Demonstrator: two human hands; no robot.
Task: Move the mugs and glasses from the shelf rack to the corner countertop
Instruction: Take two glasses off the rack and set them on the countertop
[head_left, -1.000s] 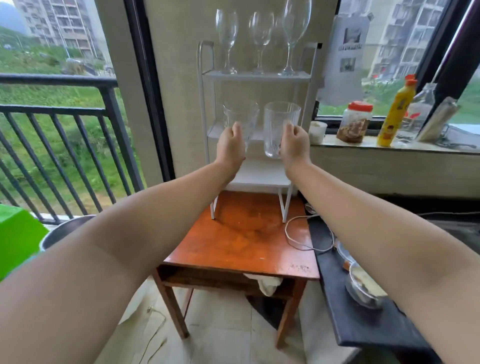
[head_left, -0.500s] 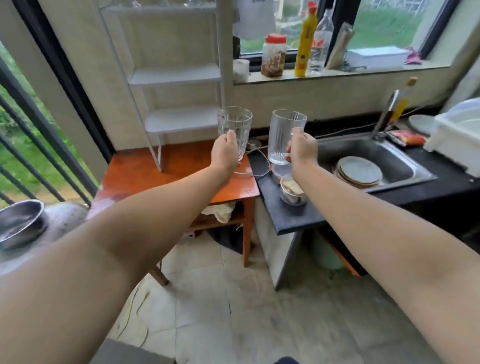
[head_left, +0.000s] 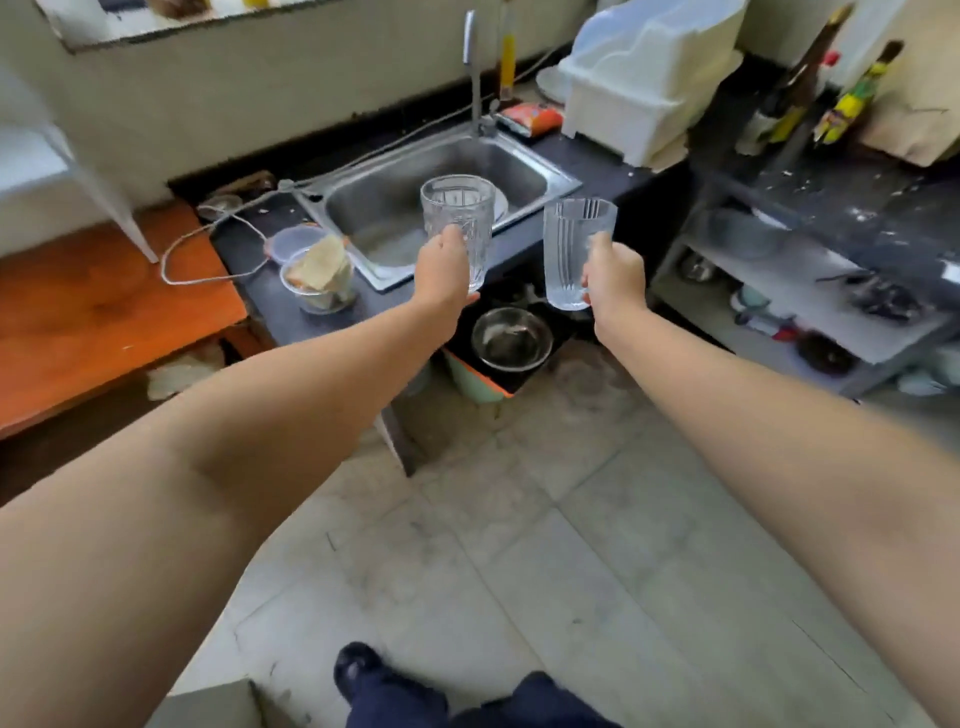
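Two glasses held upright: left hand (head_left: 441, 273) grip closed on patterned glass (head_left: 458, 221), right hand (head_left: 615, 280) on ribbed glass (head_left: 574, 249), near sink (head_left: 563, 179).

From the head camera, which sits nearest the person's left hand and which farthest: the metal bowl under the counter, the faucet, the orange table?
From the left hand:
1. Metal bowl, just below and to its right, under the counter.
2. Faucet, behind the sink, straight beyond the hand.
3. Orange table, far off to the left.
The faucet and the table's near edge are not far apart in rank.
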